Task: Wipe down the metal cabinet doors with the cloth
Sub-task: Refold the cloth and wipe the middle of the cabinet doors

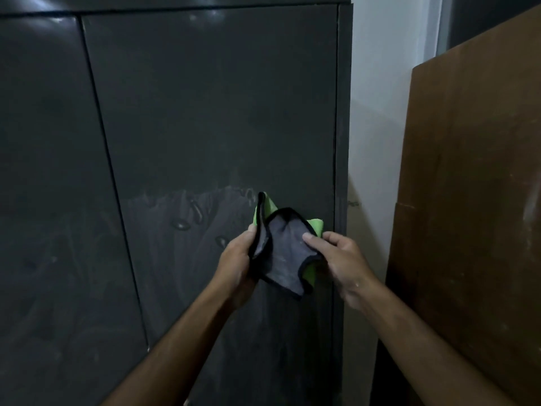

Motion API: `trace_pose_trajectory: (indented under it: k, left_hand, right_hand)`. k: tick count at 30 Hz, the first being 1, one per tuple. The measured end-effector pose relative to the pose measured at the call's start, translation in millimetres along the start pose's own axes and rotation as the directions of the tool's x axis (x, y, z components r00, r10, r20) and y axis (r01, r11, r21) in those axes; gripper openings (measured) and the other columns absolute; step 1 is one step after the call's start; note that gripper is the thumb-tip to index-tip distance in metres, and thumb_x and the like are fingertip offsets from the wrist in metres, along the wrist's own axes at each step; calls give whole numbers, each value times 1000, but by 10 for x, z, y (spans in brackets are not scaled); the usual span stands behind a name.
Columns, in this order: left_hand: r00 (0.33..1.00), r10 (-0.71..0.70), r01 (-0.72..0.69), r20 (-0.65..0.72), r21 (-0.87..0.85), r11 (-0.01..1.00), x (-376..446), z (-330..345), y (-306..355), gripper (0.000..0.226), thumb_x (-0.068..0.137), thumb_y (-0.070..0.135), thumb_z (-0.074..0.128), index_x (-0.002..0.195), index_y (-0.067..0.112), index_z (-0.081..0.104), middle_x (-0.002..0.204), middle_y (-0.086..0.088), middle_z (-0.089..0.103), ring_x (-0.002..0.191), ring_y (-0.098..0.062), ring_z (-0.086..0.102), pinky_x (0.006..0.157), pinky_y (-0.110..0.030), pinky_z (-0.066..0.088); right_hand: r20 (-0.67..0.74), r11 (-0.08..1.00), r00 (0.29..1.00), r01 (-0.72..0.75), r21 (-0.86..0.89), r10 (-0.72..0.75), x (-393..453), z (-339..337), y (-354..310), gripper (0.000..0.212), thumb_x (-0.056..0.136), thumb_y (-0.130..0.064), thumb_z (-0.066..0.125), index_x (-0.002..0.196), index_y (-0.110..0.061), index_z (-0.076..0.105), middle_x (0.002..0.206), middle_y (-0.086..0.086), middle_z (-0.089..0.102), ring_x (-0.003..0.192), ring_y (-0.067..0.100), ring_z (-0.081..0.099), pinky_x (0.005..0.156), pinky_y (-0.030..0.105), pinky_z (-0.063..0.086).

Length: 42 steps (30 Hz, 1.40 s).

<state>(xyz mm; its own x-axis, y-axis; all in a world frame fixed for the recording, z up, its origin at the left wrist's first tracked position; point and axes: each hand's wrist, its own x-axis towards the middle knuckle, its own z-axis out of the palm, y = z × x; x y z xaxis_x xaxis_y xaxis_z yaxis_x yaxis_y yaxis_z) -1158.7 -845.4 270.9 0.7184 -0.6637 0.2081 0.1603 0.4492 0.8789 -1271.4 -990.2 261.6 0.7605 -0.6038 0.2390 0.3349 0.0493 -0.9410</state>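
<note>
Both hands hold the cloth (285,253) between them, in front of the lower right part of the right cabinet door (210,112). The left hand (235,262) grips the cloth's left side, fingers curled around a folded edge with the thumb on top. The right hand (339,259) pinches the cloth's right side, its thumb (311,240) pressed flat on the grey face and the other fingers tucked behind. Both forearms reach up from the near bottom edge of the view, the left from the lower left and the right from the lower right.

The cloth is a microfibre one, grey on the side facing the camera and bright green on the other, with a black stitched border. It is crumpled and partly folded, with green corners poking out at the top and at the right, and a grey corner hanging down below the hands. Whether it touches the door cannot be told.

The right cabinet door is dark grey metal, dull and dusty above, with a streaky wet-looking patch and a few droplets just left of the cloth. The left cabinet door (44,171) shows faint swirled smears. To the right stand a white wall (380,98) and a brown cardboard sheet (474,186) leaning upright.
</note>
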Motion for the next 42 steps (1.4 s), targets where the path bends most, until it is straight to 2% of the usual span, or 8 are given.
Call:
trace_pose_trajectory:
  k: [3,6,12,17,24,31,36,42]
  left_hand:
    - [981,-157,160,116,-20,987,-129,-67,61,64,109,53,33,129,5,70,130,-17,72,120,-27,70,104,-40,50]
    - [987,-100,84,122,131,988,-152,-165,-6,52,101,45,55,130,4,67,131,-18,71,122,-29,69,106,-43,52]
    - [996,-77,64,37,262,963,-180,-227,-3,24,106,22,53,116,8,70,106,-13,78,86,-19,75,69,-28,57]
    - [980,-176,164,91,128,978,-278,-142,8,39,105,22,40,126,7,70,127,-17,73,114,-31,70,99,-45,52]
    - [957,-227,177,181,255,951,-385,-155,-69,46,104,42,54,121,5,75,124,-17,74,115,-30,71,98,-40,55]
    - [986,-119,74,115,338,938,-343,-261,-135,28,98,-6,53,123,-4,66,111,-20,76,100,-28,74,85,-33,62]
    - [995,-66,37,74,342,939,-351,-366,-37,32,99,-5,52,124,5,68,115,-18,77,103,-29,75,85,-34,63]
    - [990,-24,62,-141,273,960,-293,-617,140,21,98,7,55,110,8,73,100,-16,78,85,-26,75,70,-34,62]
  right_hand:
    - [102,984,991,-101,148,87,-64,38,-55,25,98,-28,67,103,-4,67,106,17,76,99,28,73,87,39,57]
    - [98,972,988,-136,191,119,-58,42,-16,42,102,-31,60,126,5,62,119,22,72,114,34,69,102,46,54]
    - [-105,985,993,28,-172,-46,-140,16,18,38,91,-45,73,122,-25,61,115,11,72,103,24,72,95,48,59]
    - [-72,932,996,16,-363,-45,-265,133,14,56,69,-69,81,99,-21,73,93,-6,77,85,8,74,68,26,59]
    - [-25,908,999,-46,-416,39,-321,180,59,32,85,-34,81,86,-3,74,85,18,76,81,37,74,72,53,59]
    - [85,899,994,-27,-437,71,-385,147,52,21,80,-29,87,85,-10,78,81,3,79,75,19,76,65,32,61]
    - [-56,904,998,4,-428,-32,-284,62,93,22,87,-12,71,66,-10,67,61,-3,63,58,12,60,50,21,42]
    - [-218,986,968,-144,-86,122,-177,-239,54,15,97,-12,51,87,-13,62,79,9,65,66,19,62,57,29,43]
